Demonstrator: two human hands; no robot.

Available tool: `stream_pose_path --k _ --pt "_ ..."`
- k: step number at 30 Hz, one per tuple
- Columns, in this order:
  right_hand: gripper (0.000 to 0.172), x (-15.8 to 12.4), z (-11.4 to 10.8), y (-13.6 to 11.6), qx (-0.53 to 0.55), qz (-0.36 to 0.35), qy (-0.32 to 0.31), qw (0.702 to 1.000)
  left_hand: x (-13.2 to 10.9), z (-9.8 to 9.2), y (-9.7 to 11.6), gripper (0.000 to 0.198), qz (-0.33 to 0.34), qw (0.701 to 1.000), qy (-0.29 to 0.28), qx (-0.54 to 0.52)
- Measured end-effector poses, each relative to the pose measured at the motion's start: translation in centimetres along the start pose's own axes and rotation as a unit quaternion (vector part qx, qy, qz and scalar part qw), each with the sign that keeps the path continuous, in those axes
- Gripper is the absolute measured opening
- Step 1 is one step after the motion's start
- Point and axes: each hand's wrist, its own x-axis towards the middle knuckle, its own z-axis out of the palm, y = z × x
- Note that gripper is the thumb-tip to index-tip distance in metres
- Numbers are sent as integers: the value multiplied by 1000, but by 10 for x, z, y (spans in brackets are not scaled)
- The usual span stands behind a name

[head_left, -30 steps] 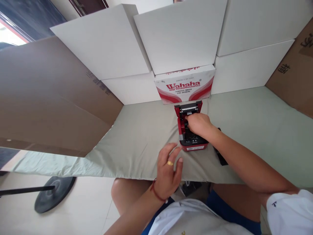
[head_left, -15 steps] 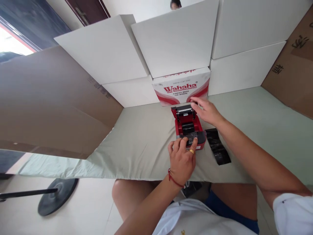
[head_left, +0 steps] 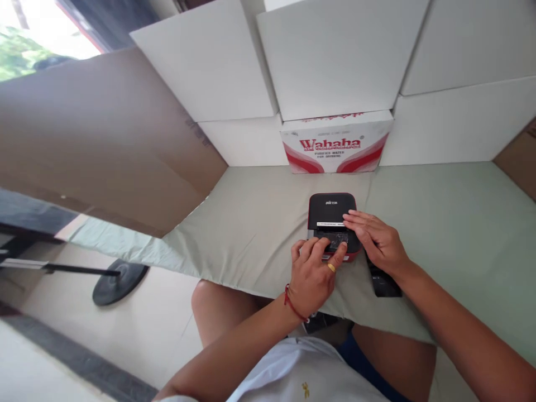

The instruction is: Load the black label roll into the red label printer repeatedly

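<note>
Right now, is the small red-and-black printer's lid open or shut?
Shut: the black lid lies flat over the printer, lettered top facing up, right hand at its edge. Latched or not, I cannot tell.

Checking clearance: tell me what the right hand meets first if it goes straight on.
The right hand would likely meet the black lid, whose edge it overlaps in this view; depth is unclear.

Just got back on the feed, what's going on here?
A person is handling a small red and black printer with both hands. Its lid is down, with the right hand laid on the lid's right side. The left hand has its fingertips at the shiny dark film at the printer's front. A black strip lies beside it on the cloth, partly hidden by the right arm.
</note>
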Motion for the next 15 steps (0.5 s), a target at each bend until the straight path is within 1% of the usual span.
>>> stream_pose_path --k 3,7,11,15 --pt "34 -5 5 4 -18 -10 18 1000 3 -3 0 47 5 1000 3 -9" --pt "33 -8 10 5 -43 -31 22 998 7 -7 -3 40 11 1000 0 -29" --pt "35 -11 16 3 -41 -52 46 997 5 -4 -4 43 22 999 13 -39" --pt "44 -17 18 -4 -71 -71 43 994 -1 -1 -4 47 12 998 20 -65"
